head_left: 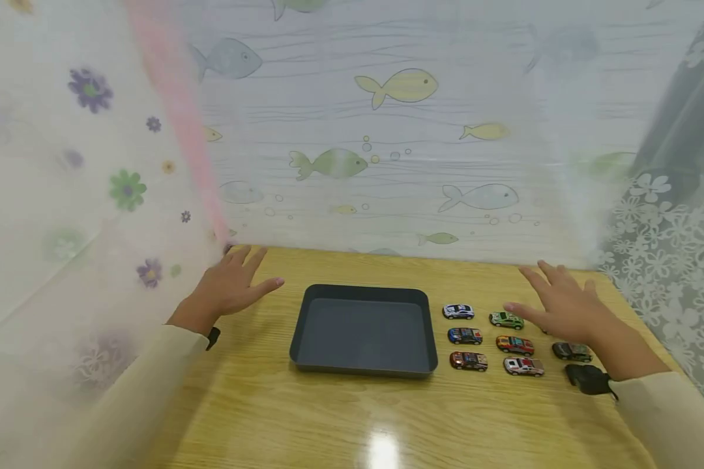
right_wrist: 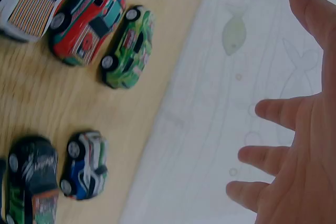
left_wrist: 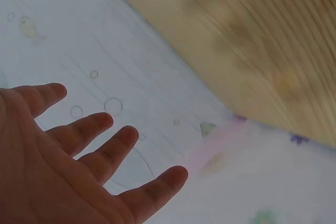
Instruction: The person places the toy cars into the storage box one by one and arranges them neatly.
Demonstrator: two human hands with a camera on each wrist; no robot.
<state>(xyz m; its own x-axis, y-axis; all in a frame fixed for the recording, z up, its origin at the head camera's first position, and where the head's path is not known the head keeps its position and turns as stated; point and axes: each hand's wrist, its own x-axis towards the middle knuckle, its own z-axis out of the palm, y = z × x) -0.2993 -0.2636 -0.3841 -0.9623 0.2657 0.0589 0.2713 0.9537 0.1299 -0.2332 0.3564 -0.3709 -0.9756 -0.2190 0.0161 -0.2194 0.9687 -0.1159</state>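
Left hand [head_left: 225,286] held out left of tray [head_left: 364,329], fingers spread. Right hand [head_left: 572,316] hovers by toy cars [head_left: 515,345], fingers splayed too.

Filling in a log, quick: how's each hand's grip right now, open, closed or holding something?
Left hand: grip open, holding nothing.
Right hand: grip open, holding nothing.
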